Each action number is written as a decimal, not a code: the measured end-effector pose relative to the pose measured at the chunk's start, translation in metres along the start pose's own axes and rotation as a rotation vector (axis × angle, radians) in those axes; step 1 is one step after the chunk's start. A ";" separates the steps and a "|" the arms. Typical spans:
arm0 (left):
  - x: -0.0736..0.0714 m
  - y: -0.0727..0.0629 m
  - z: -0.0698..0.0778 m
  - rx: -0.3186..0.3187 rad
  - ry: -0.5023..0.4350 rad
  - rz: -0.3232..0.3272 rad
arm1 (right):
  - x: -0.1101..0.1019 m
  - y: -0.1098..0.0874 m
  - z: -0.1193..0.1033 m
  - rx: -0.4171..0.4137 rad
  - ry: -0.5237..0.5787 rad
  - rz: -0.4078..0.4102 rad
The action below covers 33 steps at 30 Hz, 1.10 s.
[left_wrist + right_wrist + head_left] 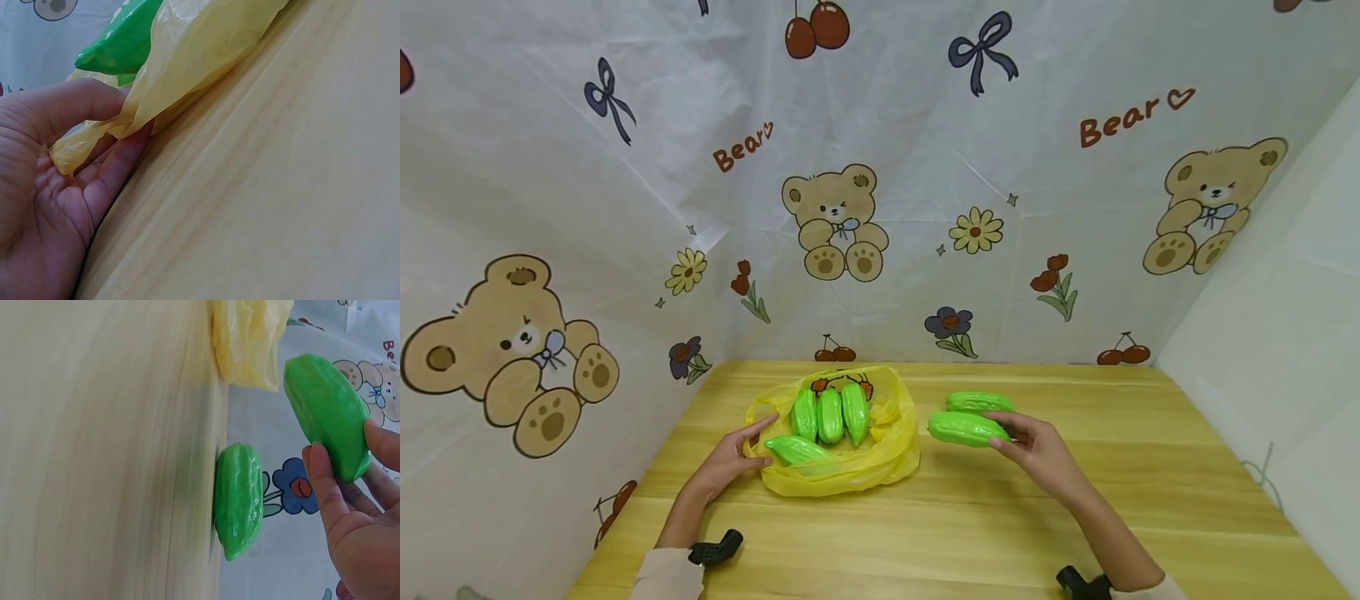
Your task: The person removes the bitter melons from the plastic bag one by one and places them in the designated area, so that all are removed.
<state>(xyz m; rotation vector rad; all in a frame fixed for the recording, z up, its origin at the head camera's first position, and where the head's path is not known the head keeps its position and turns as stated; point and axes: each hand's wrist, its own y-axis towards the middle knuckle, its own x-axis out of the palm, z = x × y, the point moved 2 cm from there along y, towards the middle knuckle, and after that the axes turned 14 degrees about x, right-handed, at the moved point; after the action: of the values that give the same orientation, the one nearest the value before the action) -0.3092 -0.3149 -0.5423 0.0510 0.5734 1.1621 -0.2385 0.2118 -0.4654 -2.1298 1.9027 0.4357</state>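
Observation:
My right hand point(1037, 454) holds a bright green, ridged bitter melon point(966, 429) by its right end, between thumb and fingers. In the right wrist view this bitter melon point(328, 412) is up off the wooden table. Behind it, a second bitter melon point(977, 402) lies on the tabletop. My left hand point(730, 458) pinches the left edge of a yellow plastic bag point(880, 471), whose gathered film point(125, 119) passes between thumb and fingers. Inside the open bag are several more bitter melons point(830, 417), three side by side and one point(797, 450) in front near my left fingers.
The light wooden table point(925, 542) ends at a bear-print cloth point(910, 308) hung behind it and along the left. A white wall point(1300, 350) stands at the right, with a thin cable point(1266, 479) by the table edge.

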 end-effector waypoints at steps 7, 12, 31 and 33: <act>-0.001 -0.001 0.000 0.013 0.007 0.004 | -0.008 0.002 0.007 0.019 -0.009 -0.016; -0.001 0.001 0.001 0.015 0.001 0.012 | -0.013 0.004 0.011 0.033 -0.012 -0.008; 0.001 -0.001 0.000 0.003 -0.017 0.011 | -0.025 0.016 0.038 0.069 -0.059 0.016; 0.001 -0.001 0.001 0.004 -0.025 0.013 | -0.026 0.018 0.042 0.077 -0.059 0.018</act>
<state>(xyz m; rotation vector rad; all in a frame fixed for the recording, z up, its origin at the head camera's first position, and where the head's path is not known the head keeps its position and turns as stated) -0.3080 -0.3136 -0.5424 0.0728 0.5543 1.1711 -0.2611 0.2498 -0.4935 -2.0306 1.8766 0.4168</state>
